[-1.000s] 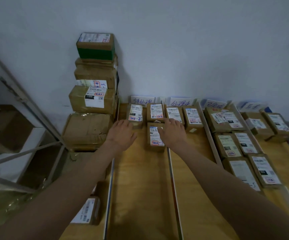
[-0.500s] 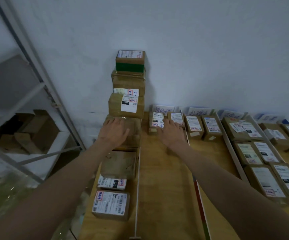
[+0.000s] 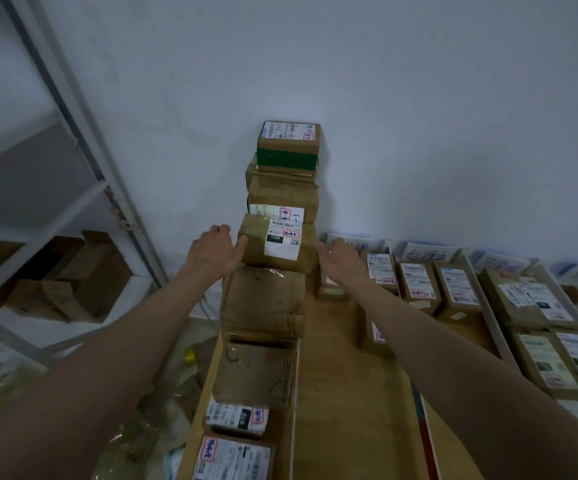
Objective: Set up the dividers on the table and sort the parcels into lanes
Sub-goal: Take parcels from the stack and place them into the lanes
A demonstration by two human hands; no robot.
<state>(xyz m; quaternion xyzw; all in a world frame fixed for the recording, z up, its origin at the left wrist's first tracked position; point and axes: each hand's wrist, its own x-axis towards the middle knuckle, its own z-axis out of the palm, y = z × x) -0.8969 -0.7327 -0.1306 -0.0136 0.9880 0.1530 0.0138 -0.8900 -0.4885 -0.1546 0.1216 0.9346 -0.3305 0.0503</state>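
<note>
Both hands reaching round the brown cardboard parcel with a white label [image 3: 277, 244] mid-stack at the bench's [image 3: 343, 393] far left. Left hand [image 3: 215, 252] open, flat against its side; right hand [image 3: 338, 259] open, just beside. Pulling it probably topples the green-banded box [image 3: 287, 145] above.

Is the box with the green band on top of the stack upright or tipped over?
Upright. The green-banded box sits flat on top of the parcel stack against the wall, with its label facing up.
</note>
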